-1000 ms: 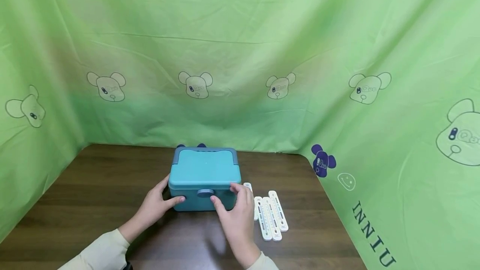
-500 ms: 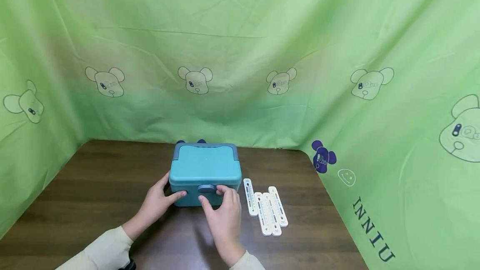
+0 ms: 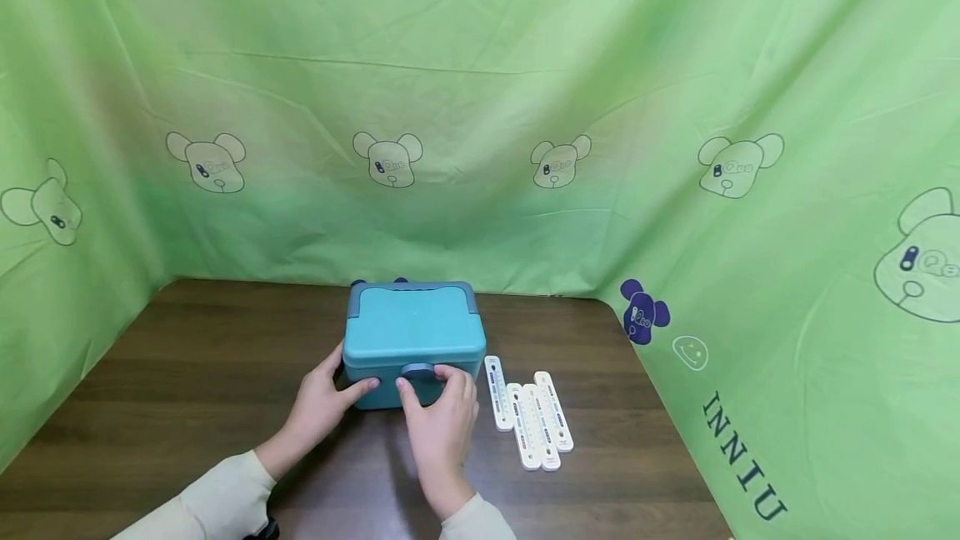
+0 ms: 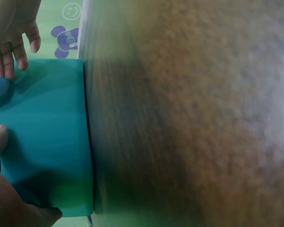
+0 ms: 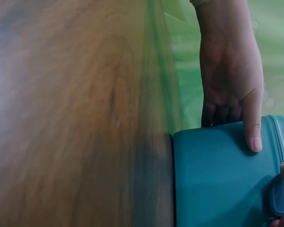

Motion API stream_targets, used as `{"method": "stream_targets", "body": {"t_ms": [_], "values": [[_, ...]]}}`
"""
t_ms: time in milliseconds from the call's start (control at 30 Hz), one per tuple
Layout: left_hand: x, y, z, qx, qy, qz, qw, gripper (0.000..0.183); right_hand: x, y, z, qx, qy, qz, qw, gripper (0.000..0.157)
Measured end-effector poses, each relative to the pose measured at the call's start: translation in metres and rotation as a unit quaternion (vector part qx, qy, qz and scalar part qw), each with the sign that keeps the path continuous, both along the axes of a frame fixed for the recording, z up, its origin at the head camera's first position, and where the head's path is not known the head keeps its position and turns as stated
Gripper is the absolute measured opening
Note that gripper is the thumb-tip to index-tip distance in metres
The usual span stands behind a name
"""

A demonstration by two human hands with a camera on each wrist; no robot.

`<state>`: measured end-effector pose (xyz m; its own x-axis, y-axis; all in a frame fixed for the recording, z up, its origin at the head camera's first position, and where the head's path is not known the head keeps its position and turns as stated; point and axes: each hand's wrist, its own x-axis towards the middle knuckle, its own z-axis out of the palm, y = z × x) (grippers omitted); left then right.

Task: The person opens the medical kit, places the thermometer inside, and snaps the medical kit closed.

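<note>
A teal lidded box (image 3: pixel 415 325) with a blue-grey handle folded round the lid's far edge stands on the table. My left hand (image 3: pixel 318 404) holds its left front corner, thumb on the front face and fingers along the left side, as the right wrist view also shows (image 5: pixel 232 80). At the front, a round-ended blue latch (image 3: pixel 417 371) sits below the lid's rim. My right hand (image 3: pixel 442 432) has its index finger at the latch's right edge and its thumb just below; they pinch it in the right wrist view. The lid is down, so the inside is hidden.
Several white strip thermometers (image 3: pixel 531 423) lie on the brown wooden table (image 3: pixel 615 457), close to the box's right side. A green cloth (image 3: pixel 480 215) printed with bear heads hangs behind and on both sides.
My right hand has moved left from the box's right front edge to the latch. The left hand keeps its hold, and the box shifts slightly in view along with the camera.
</note>
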<state>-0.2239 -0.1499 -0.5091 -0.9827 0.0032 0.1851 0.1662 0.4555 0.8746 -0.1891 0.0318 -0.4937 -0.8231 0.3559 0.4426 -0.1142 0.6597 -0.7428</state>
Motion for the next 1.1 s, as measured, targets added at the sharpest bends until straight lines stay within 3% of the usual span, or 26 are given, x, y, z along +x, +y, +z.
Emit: {"method": "stream_targets", "body": {"t_ms": [233, 567, 867, 1100], "values": [[0.001, 0.003, 0.0, 0.005, 0.001, 0.007, 1.0, 0.102, -0.007, -0.011, -0.004, -0.02, 0.014, -0.042, 0.999, 0.062], [0.0, 0.003, -0.001, -0.01, -0.008, 0.01, 0.9999, 0.102, -0.016, -0.012, -0.004, -0.014, 0.03, -0.06, 0.998, 0.056], [0.001, 0.004, -0.003, -0.017, -0.002, 0.006, 0.9998, 0.098, -0.016, -0.005, 0.009, 0.007, -0.033, -0.037, 0.999, 0.057], [-0.001, 0.005, -0.003, -0.023, 0.004, 0.007, 0.9997, 0.097, -0.014, -0.004, 0.014, 0.012, -0.043, -0.036, 0.998, 0.056]]}}
